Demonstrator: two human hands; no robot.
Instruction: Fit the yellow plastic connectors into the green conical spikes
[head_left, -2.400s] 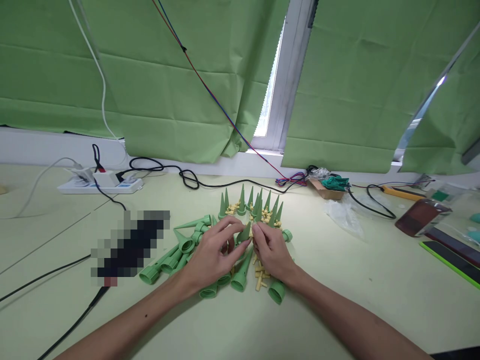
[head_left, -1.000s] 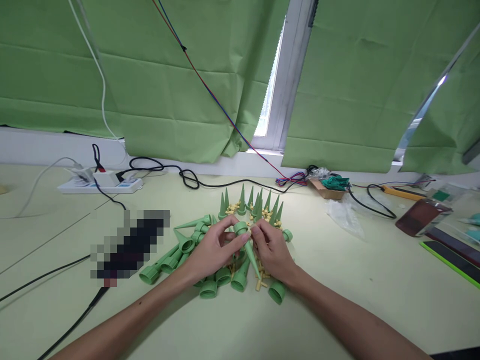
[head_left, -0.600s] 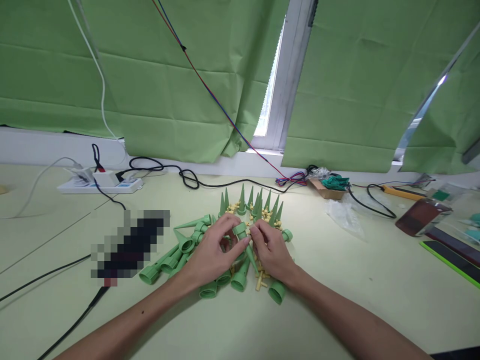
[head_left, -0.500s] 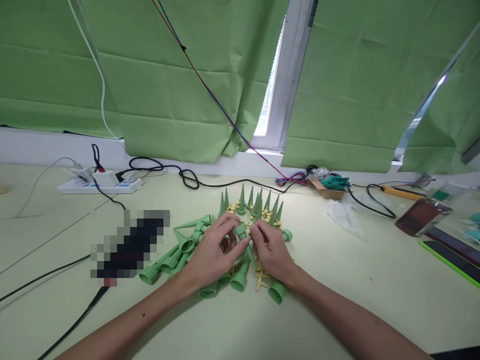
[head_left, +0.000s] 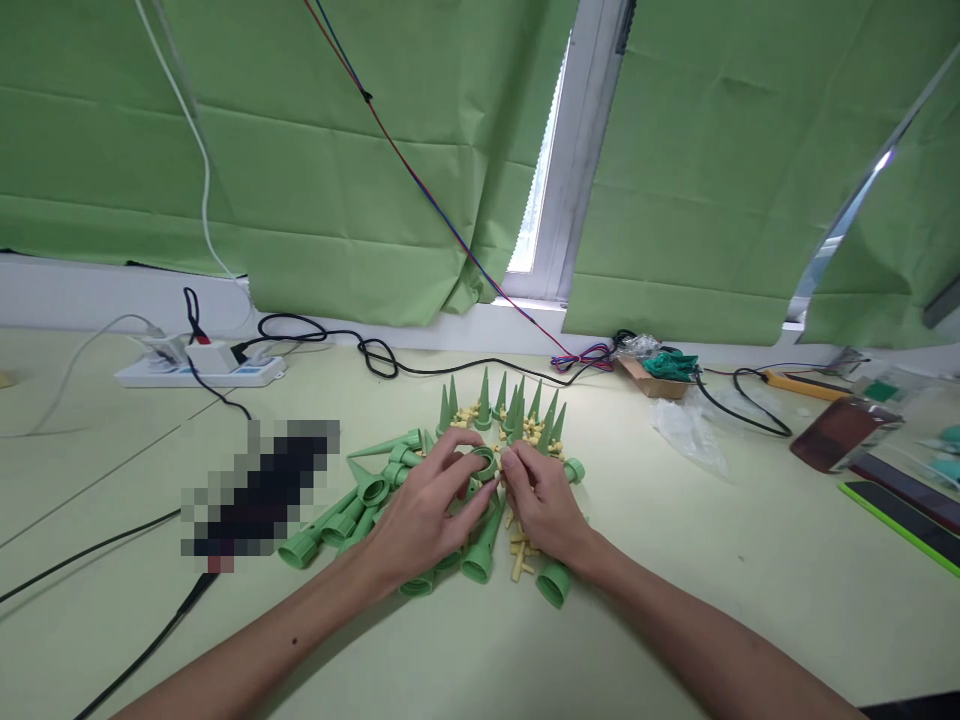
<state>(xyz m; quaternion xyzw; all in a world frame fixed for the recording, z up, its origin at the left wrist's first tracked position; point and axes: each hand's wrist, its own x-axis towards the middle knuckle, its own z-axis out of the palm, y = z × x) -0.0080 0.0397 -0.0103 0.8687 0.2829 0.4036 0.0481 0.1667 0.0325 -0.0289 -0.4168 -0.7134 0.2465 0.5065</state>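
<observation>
My left hand (head_left: 424,505) is closed on a green plastic watering spike (head_left: 486,465), its open round end tipped up toward me. Against that spike's side, my right hand (head_left: 546,505) is pinched; what lies between thumb and finger is too small and covered to make out. Under and left of my hands lie several loose green spikes (head_left: 341,525). Beyond them other spikes (head_left: 484,398) stand points up. Small yellow T-shaped fittings (head_left: 519,562) lie below my right hand, and more are scattered among the standing spikes.
A white power strip (head_left: 199,374) with plugs stands back left, near a pixelated dark object (head_left: 262,490) with a cable. Back right are a cardboard box (head_left: 652,380), a clear plastic bag (head_left: 690,435), a dark red bottle (head_left: 844,432) and a green-edged phone (head_left: 904,520).
In my left hand the spike has turned, so its open end now faces me more. My left fingers have shifted around its rim. My right hand has barely moved.
</observation>
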